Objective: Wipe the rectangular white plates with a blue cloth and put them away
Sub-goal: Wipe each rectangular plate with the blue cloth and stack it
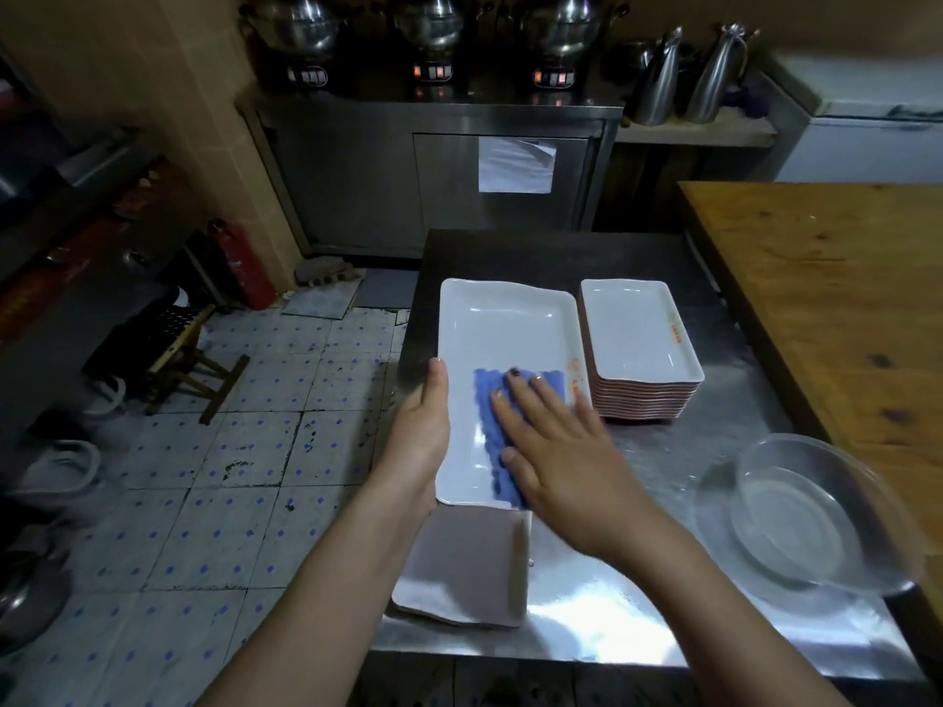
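Wiping looks underway, judging by cloth on plate. Large white plate [510, 324] is the ref pt. L hand [423, 431] grips its left rim, thumb on top. R hand [561, 451] lies flat, fingers straight, pressing the blue cloth [490, 400] into its near-right part. Hands are apart, one each side of the plate's near end.

Stack of white plates [638, 324] sits just right of it. An upturned plate [469, 563] lies just nearer, partly under its near edge. Glass bowl [816, 512] is well right & nearer, all on the steel table [638, 604].

To do it well: L grip firm so the plate can't skid, then sweep the cloth full length to the far end, incl. corners & raised rim. Orange marks on its right rim could be print or dirt, can't tell, so give them a pass. Probably goes on the stack after.
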A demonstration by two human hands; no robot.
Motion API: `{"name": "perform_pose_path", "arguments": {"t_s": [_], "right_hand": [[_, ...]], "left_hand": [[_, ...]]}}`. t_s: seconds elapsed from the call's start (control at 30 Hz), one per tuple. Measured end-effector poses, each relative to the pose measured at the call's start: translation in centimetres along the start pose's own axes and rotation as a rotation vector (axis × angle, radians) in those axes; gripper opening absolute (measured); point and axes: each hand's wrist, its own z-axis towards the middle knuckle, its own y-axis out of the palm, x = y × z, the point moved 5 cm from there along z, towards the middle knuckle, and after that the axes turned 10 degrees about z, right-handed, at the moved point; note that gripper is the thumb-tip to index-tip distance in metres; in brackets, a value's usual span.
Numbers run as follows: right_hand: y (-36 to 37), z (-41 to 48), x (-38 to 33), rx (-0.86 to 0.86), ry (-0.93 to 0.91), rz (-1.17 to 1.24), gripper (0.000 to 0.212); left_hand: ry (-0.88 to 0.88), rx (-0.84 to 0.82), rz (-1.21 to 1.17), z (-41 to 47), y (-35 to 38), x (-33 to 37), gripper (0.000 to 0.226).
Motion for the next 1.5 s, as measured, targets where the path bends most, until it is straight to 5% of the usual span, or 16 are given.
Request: {"name": "perform_pose_path", "arguments": {"t_s": [0.17, 0.3, 0.47, 0.7, 0.93, 1.13, 1.4, 1.5], "right_hand": [[-3.5, 4.0, 4.1, 0.242, 0.240, -0.078, 0.055], [-2.8, 4.0, 2.7, 0.214, 0.153, -0.073, 0.056], [1.6, -0.5, -0.9, -0.042, -0.003, 0.092, 0.065], [-2.4, 4.3, 2.0, 0.131, 0.235, -0.020, 0.055], [1.1, -0.8, -0.7, -0.070, 0.030, 0.124, 0.055], [-2.5, 4.0, 1.4, 0.143, 0.196, 0.015, 0.052], [0.7, -0.4, -0.4, 0.074, 0.096, 0.347, 0.049], [-0.7, 2.1, 0.7, 0.110, 0.146, 0.290, 0.042]], "left_hand": [[0.032, -0.124, -0.025, -1.0, 1.3, -0.3, 0.034], [0.011, -0.067, -0.024, -0.5, 0.2, -0.1, 0.039], [-0.014, 0.027, -0.005, 0.4, -1.7, -0.5, 0.041], [-0.010, -0.070, -0.024, -0.9, -0.3, -0.7, 0.039], [0.001, 0.045, -0.041, -0.1, -2.2, 0.2, 0.039], [0.033, -0.009, -0.041, -0.7, -0.6, 0.0, 0.037], [0.039, 0.044, -0.046, 0.2, -1.6, -0.3, 0.036], [0.024, 0.022, -0.042, 0.0, -0.8, -0.9, 0.035]]}}
